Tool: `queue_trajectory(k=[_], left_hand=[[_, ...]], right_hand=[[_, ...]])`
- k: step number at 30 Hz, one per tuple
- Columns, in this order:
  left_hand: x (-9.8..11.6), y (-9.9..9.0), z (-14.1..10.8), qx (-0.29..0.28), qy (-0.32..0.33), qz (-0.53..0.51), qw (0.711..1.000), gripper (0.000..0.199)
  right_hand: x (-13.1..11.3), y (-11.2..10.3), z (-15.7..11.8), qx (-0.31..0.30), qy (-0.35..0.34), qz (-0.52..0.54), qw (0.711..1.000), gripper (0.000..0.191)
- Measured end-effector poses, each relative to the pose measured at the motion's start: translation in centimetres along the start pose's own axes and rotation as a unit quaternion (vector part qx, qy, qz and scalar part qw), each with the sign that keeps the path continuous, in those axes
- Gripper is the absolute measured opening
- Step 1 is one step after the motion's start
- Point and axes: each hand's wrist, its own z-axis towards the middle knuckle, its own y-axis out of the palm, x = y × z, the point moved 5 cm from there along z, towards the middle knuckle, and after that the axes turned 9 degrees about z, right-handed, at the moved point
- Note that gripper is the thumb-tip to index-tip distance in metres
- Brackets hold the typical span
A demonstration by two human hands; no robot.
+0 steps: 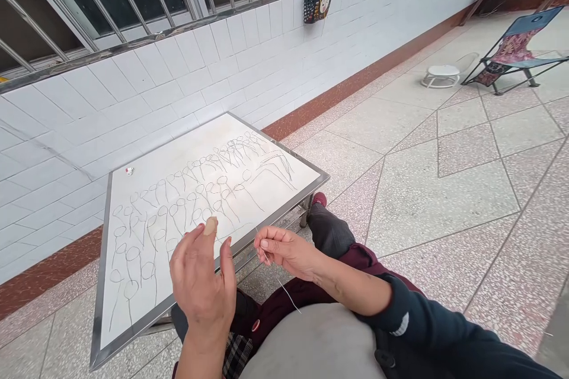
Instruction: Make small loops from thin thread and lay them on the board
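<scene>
My left hand (pixel 203 275) is raised over the near edge of the table, fingers apart, with a tan covering (pixel 210 225) on one fingertip. Nothing shows between its thumb and fingers. To its right, my right hand (pixel 276 247) pinches a thin pale wire (pixel 290 297), whose free end hangs down over my lap. Many thin dark wires bent into loops with long tails (pixel 178 201) lie in rough rows on the white tabletop (pixel 195 145). Some longer bent wires (pixel 278 167) rest near the table's right corner.
A small white and red item (pixel 129 171) sits at the table's far left. The metal table rim (pixel 133 334) is close to my left arm. Behind stands a tiled wall with a barred window and a hanging basket (pixel 317 5). A stool (pixel 440 76) and folding chair (pixel 518 50) stand right.
</scene>
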Motion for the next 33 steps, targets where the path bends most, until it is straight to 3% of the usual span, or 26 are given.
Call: queue_trajectory(k=[2,3,6,8,11,20,27,33], left_hand=[[-1.6,-0.7,-0.7,0.029,-0.138,-0.072,0.987,0.067],[-2.4,-0.5,-1.3,0.011,-0.218,-0.130,0.967,0.069],[-3.3,1.9,-3.5,-0.115,-0.387,-0.322,0.856,0.066],[-2.8,3.4,-4.8,-0.183,-0.420,-0.409,0.789,0.063],[-1.8,4.9,-6.0,-0.229,-0.429,-0.469,0.737,0.054],[-2.0,5.8,-6.5,-0.181,-0.475,-0.502,0.700,0.041],[-2.6,5.7,-6.5,-0.141,-0.491,-0.529,0.678,0.043],[-1.9,5.6,-6.3,-0.134,-0.493,-0.550,0.660,0.043]], right_hand=[[-0.1,0.1,-0.1,-0.004,0.006,0.006,1.000,0.022],[0.0,0.2,-0.2,-0.007,0.010,0.008,1.000,0.022],[0.2,0.4,-0.3,-0.017,0.022,0.013,1.000,0.023],[0.5,0.6,-0.3,-0.019,0.029,0.008,0.999,0.024],[0.9,0.8,-0.3,-0.025,0.041,-0.020,0.999,0.027],[1.9,0.1,-0.1,-0.004,0.065,-0.136,0.989,0.032],[1.9,0.7,-0.2,-0.023,0.047,-0.145,0.988,0.026],[2.2,0.7,-0.2,0.005,0.036,-0.127,0.991,0.022]])
